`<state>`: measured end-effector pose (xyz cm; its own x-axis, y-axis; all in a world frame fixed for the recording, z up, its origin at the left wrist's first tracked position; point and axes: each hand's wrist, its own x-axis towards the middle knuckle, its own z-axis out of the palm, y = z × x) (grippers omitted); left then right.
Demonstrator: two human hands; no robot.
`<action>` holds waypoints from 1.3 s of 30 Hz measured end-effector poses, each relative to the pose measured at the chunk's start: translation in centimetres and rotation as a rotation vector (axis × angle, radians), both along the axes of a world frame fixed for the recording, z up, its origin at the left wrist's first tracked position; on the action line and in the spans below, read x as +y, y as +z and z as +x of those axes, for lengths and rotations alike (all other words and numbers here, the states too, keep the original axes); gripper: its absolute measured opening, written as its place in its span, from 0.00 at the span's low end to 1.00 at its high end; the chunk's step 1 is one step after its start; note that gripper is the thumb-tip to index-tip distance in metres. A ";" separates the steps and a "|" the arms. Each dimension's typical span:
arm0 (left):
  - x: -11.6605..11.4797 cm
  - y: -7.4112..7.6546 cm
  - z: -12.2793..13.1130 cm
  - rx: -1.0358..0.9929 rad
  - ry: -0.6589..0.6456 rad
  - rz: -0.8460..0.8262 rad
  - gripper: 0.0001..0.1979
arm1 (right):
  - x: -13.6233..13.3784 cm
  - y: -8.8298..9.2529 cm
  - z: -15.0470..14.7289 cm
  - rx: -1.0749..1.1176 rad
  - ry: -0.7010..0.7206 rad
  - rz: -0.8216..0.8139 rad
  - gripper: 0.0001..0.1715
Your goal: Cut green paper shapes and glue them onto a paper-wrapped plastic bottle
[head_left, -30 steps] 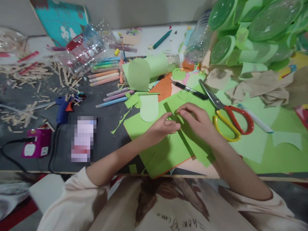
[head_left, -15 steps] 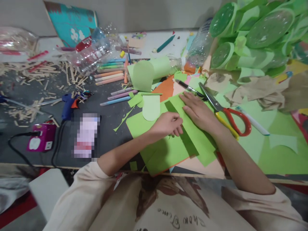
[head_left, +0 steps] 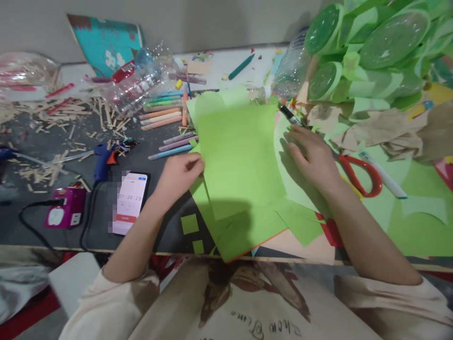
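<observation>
A bright green paper sheet [head_left: 240, 151] stands partly raised off the table in front of me. My left hand [head_left: 180, 177] pinches its left edge between thumb and fingers. To the sheet's right, my right hand [head_left: 313, 158] has its fingers stretched out over pale green paper [head_left: 295, 182], holding nothing. Beyond those fingertips lies a black pen [head_left: 290, 115]. Red-handled scissors [head_left: 364, 177] rest beside my right wrist, their blades hidden by the hand. Under the raised sheet is more green paper [head_left: 233, 238] with an orange edge.
A phone [head_left: 130, 203] lies near my left forearm, with a blue glue gun [head_left: 104, 160] and a purple box [head_left: 65, 208] further left. Colored markers [head_left: 163, 118], plastic bottles [head_left: 130, 87] and crumpled brown paper [head_left: 371, 130] lie behind. Green-wrapped bottles [head_left: 382, 56] are stacked back right.
My left hand has moved left and now grips the sheet, which has swung left and up over the small cut pieces. My right hand has come off the paper and moved right.
</observation>
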<state>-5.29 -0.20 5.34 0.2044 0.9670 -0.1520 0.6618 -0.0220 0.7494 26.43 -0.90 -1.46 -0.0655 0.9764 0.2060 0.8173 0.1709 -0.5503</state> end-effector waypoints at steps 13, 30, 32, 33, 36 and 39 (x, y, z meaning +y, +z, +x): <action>2.0 -1.8 0.6 -0.195 -0.077 -0.213 0.10 | -1.0 1.9 -2.5 0.652 0.006 -0.236 0.23; -4.4 -3.8 0.9 0.204 -0.295 0.598 0.13 | -1.0 2.5 -2.8 0.307 0.263 -0.246 0.13; -5.6 -3.9 1.6 0.280 -0.491 0.729 0.10 | -0.9 2.3 -3.5 0.259 0.301 -0.201 0.13; -6.2 -3.8 2.0 0.342 -0.505 0.761 0.10 | -0.9 2.1 -3.7 0.242 0.307 -0.176 0.14; -7.7 -3.6 3.0 0.454 -0.540 0.792 0.12 | -0.8 1.8 -4.3 0.218 0.294 -0.114 0.13; -8.3 -3.7 3.4 0.537 -0.562 0.761 0.14 | -0.6 1.5 -4.6 0.211 0.271 -0.087 0.13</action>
